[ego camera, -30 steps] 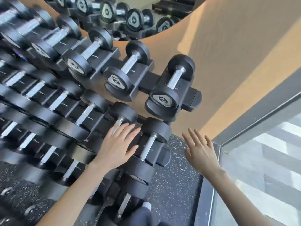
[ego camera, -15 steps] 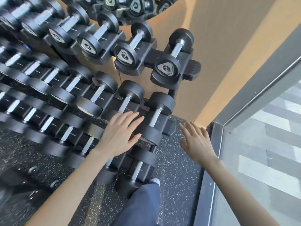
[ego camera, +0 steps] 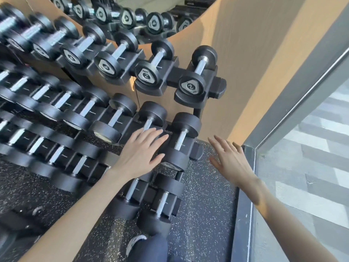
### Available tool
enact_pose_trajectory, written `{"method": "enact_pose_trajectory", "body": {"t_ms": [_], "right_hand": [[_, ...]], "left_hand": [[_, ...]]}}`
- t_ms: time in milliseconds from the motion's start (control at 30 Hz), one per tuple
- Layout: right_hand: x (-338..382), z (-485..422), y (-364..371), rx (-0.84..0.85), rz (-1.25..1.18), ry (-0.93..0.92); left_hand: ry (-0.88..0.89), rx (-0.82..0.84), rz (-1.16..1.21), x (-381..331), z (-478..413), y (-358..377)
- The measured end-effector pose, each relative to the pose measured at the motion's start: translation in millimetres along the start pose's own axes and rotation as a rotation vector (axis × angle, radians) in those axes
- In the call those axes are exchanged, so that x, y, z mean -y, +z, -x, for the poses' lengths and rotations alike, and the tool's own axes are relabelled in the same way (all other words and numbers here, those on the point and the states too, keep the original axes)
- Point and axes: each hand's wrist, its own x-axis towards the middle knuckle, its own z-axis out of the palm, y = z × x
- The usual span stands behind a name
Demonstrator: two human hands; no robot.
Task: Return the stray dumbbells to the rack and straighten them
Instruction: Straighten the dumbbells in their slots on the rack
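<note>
The dumbbells sit in the cradles of a three-tier dumbbell rack (ego camera: 221, 86) that runs from the left edge to the wall corner, each lying across its black saddle with the chrome handle pointing toward the wall. At the right end of the middle tier, the end dumbbell (ego camera: 180, 138) rests in its saddle, and the second dumbbell from the end (ego camera: 149, 120) lies just beside it to the left. The left hand (ego camera: 140, 152) lies flat over the near part of that second dumbbell, fingers spread and straight, gripping nothing; its fingertips reach close to the end dumbbell's handle. The right hand (ego camera: 229, 160) hovers over the speckled rubber floor (ego camera: 205, 214) to the right of the rack, palm open, fingers splayed, holding nothing. On the top tier, the end dumbbell marked 2 (ego camera: 198, 76) sits straight in its cradle. A mirror (ego camera: 151, 16) above reflects more dumbbells. A glass panel (ego camera: 311, 167) stands at the right.
</note>
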Motion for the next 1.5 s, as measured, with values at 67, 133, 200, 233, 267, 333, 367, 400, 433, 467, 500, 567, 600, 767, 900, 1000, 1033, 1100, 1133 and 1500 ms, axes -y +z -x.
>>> {"method": "enact_pose_trajectory", "body": {"t_ms": [67, 133, 200, 233, 267, 333, 367, 400, 433, 467, 500, 567, 600, 767, 900, 1000, 1033, 1100, 1133, 1500], "right_hand": [[-5, -10, -5, -0.039, -0.003, 0.010], [-11, -24, -9, -0.058, 0.004, 0.020], [-13, -43, -11, -0.057, 0.018, 0.034], [-13, -53, -11, -0.054, 0.020, 0.047], [-13, -64, -10, -0.049, 0.017, 0.065], [-10, -86, -7, -0.050, 0.011, 0.099], [-8, -96, -5, -0.055, 0.009, 0.119], [-7, -106, -4, -0.060, 0.003, 0.145], [-6, -115, -3, -0.065, -0.005, 0.172], [-5, -126, -3, -0.067, -0.009, 0.196], [-5, -136, -3, -0.068, -0.006, 0.213], [-7, -155, -5, -0.069, 0.010, 0.229], [-8, -165, -6, -0.073, 0.015, 0.240], [-23, -208, -17, -0.094, 0.057, 0.287], [-46, -244, -20, -0.045, 0.057, 0.300], [-58, -278, -15, -0.006, 0.005, 0.246], [-60, -288, -12, 0.014, -0.036, 0.233], [-64, -305, -5, 0.017, -0.148, 0.226], [-66, -312, -1, 0.007, -0.192, 0.222], [-85, -317, 31, -0.093, -0.478, 0.276]], "left_hand": [[0.022, -0.008, -0.003, 7, -14, 4], [0.043, -0.004, 0.016, 16, -29, 9], [0.053, -0.003, 0.029, 31, -42, 16], [0.057, -0.007, 0.030, 41, -48, 19], [0.064, -0.014, 0.033, 52, -54, 23], [0.082, -0.040, 0.044, 76, -70, 30], [0.098, -0.050, 0.048, 88, -80, 33], [0.121, -0.052, 0.053, 99, -91, 37], [0.145, -0.044, 0.061, 111, -103, 40], [0.165, -0.033, 0.073, 121, -115, 44], [0.188, -0.029, 0.081, 130, -129, 47], [0.239, -0.062, 0.106, 145, -154, 56], [0.264, -0.077, 0.120, 152, -167, 61], [0.365, -0.102, 0.136, 162, -235, 84], [0.365, -0.145, 0.162, 163, -281, 93], [0.321, -0.143, 0.179, 167, -307, 101], [0.310, -0.132, 0.191, 165, -313, 103], [0.330, -0.105, 0.225, 158, -325, 107], [0.366, -0.109, 0.237, 151, -330, 110], [0.156, -0.359, 0.750, 121, -347, 161]]}}
